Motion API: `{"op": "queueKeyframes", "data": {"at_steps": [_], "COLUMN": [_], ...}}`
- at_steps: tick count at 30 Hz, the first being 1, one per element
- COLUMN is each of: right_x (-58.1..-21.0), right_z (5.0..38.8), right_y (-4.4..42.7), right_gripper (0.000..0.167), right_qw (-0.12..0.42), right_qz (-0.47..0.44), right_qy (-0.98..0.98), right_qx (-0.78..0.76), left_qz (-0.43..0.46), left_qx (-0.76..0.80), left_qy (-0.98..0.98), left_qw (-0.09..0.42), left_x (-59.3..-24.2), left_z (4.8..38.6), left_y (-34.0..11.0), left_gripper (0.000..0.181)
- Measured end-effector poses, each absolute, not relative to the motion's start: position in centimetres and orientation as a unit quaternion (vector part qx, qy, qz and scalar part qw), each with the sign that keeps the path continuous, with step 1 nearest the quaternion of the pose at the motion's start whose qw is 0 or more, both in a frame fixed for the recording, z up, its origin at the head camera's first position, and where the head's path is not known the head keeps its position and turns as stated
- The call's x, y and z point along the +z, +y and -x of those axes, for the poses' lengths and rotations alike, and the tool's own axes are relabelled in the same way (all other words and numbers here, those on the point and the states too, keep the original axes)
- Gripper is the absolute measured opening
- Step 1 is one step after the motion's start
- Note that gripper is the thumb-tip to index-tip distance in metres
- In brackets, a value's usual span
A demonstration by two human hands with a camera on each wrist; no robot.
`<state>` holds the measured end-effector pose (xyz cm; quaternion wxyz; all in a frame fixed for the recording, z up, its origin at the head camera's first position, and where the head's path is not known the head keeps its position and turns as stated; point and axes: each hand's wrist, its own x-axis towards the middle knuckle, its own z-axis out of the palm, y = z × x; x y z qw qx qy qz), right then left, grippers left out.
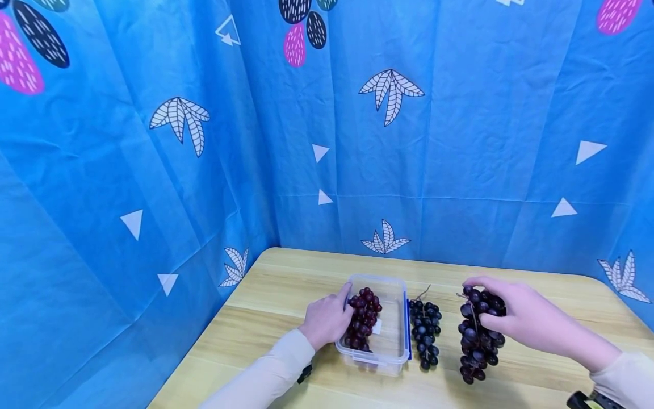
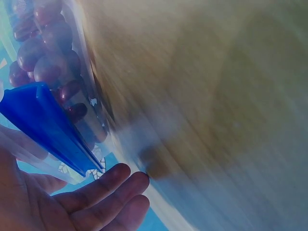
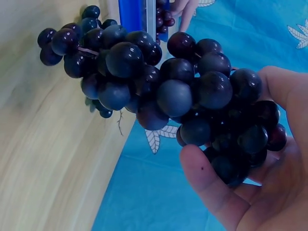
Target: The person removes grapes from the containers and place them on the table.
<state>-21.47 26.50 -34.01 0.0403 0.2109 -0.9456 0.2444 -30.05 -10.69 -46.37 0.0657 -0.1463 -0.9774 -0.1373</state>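
Observation:
My left hand holds the left rim of a clear plastic container. Its thumb and index finger are at the wall, beside a blue latch, and the other fingers extend loosely. Red grapes lie inside along the left wall. My right hand grips the top end of a bunch of dark grapes, thumb on one side and fingers on the other. The bunch seen through plastic in the left wrist view is the red one. The dark bunch hangs from the right hand, apart from the table.
Another dark grape bunch lies on the wooden table, just right of the container, its stem pointing to the back. A white label shows in the container. A blue patterned curtain surrounds the table's back and left sides.

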Motion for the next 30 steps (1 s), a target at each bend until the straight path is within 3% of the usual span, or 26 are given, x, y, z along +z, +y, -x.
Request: {"op": "queueKeyframes", "data": {"at_steps": [16,30], "right_x": [-36.3,-38.3], "right_z": [22.3,24.4], "right_y": [27.2,27.6], "right_gripper": [0.055,0.058], "right_qw": [0.002,0.001], "right_qz": [-0.198,-0.165], "right_qy": [-0.947,-0.948], "right_qx": [0.254,0.272], "left_qz": [0.145,0.148], "left_qx": [-0.144,-0.142], "left_qy": [-0.977,-0.977], "left_qw": [0.053,0.053], "left_x": [-46.1,-46.2], "left_z": [30.1,30.1], "left_y": [-10.6,-11.0], "left_gripper": [0.059,0.06]}}
